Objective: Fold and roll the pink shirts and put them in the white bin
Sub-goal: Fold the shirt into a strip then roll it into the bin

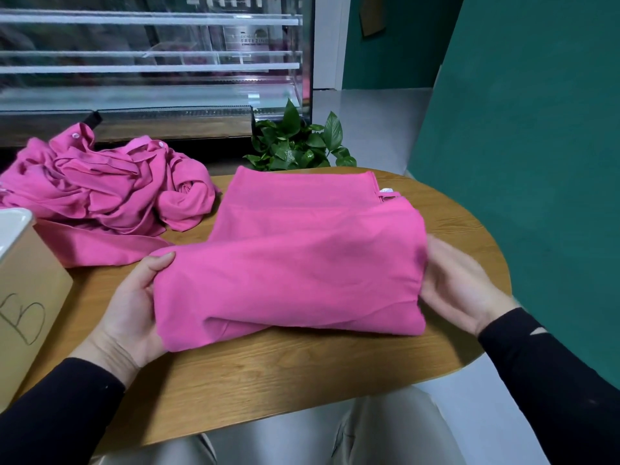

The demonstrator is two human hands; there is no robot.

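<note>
A pink shirt lies on the wooden table, its near part rolled into a thick roll and its far part still flat. My left hand grips the roll's left end, thumb on top. My right hand holds the right end, its fingers tucked behind the cloth. A heap of crumpled pink shirts lies at the back left. At the left edge only a corner of the white bin shows, sitting in a cardboard box.
The cardboard box, marked with a pencilled letter B, stands at the table's left end. A green potted plant sits behind the table. Beyond it stands a glass display case. A green wall rises to the right.
</note>
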